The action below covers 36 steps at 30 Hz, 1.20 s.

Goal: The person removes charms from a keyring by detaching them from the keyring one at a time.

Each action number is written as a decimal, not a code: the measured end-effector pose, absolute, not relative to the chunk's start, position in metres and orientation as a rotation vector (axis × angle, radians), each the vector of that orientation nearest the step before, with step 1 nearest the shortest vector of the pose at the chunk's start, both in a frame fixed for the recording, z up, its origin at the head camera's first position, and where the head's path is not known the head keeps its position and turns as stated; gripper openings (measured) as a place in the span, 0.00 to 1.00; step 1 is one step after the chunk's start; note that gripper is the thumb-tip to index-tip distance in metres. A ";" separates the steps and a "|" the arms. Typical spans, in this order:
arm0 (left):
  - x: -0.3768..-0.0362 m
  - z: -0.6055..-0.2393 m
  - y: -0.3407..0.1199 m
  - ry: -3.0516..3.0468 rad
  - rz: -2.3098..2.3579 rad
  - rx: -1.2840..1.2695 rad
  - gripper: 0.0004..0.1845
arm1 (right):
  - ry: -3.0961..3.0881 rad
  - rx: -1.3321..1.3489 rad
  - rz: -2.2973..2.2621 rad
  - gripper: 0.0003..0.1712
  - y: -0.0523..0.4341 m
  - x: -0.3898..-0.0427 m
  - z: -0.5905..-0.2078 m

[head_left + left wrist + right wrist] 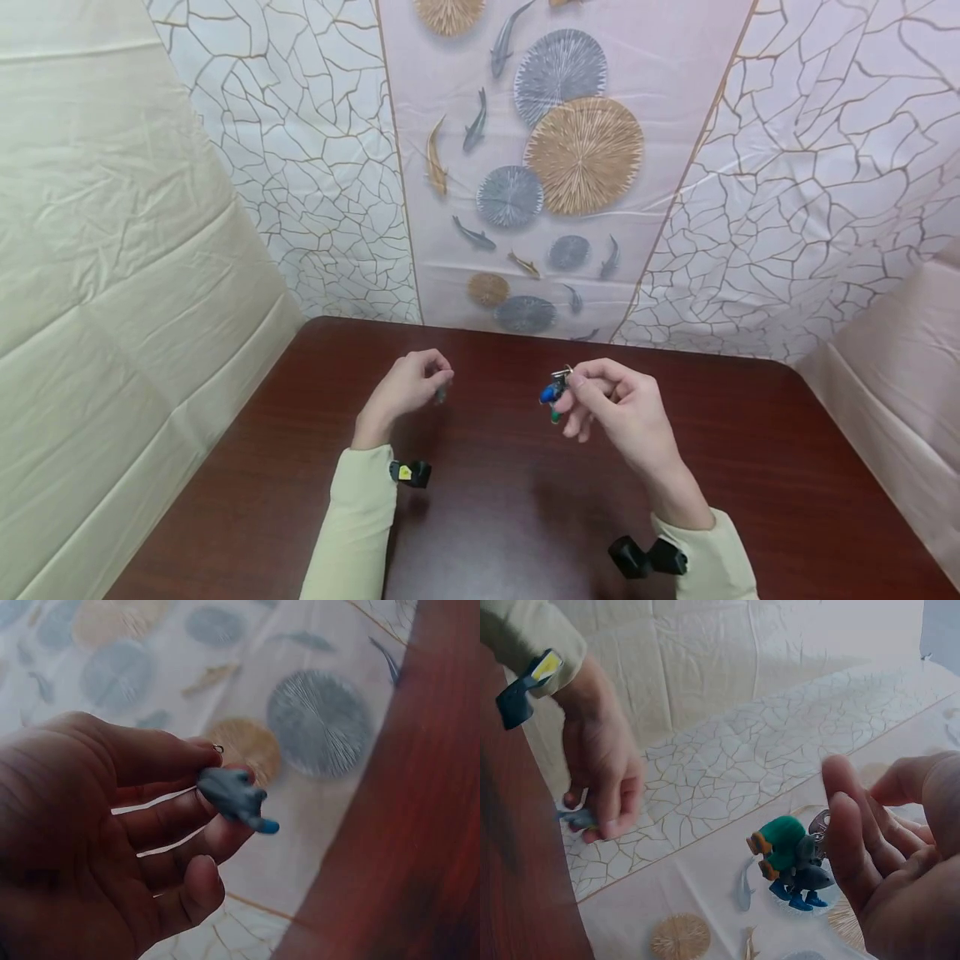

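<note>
Left hand (405, 390): grip pinching a small grey-blue charm (234, 796) by its metal eyelet, thumb against forefinger, above the tabletop (495, 492). Right hand (615, 408), at 3 o'clock of the left and well apart: grip pinching a keyring cluster (791, 862) of green, grey and blue figures at the ring. Judgement: keep both pinches at the metal, eyelet turned toward the ring. Patterned sheets (555, 167) hang behind at 12 o'clock. Nothing lies between the hands.

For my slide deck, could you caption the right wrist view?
Right hand dangles a bunch of small charms, green one foremost, while the left hand pinches a grey-blue charm.
</note>
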<state>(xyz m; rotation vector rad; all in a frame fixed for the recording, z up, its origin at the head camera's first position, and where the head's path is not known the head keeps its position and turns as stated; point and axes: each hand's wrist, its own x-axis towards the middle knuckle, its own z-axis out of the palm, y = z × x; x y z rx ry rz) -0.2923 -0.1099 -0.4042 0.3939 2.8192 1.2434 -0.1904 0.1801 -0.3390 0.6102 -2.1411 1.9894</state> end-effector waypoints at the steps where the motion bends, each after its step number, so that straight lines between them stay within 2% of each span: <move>1: -0.294 -0.407 -0.111 2.817 1.230 0.382 0.06 | -2.142 0.623 1.999 0.11 0.180 -0.190 -0.338; 21: -0.315 -0.454 -0.138 2.792 1.058 0.209 0.05 | -2.558 0.635 1.572 0.03 0.187 -0.195 -0.337; 36: -0.320 -0.468 -0.133 2.889 0.937 0.175 0.04 | -2.670 0.488 1.406 0.04 0.195 -0.200 -0.341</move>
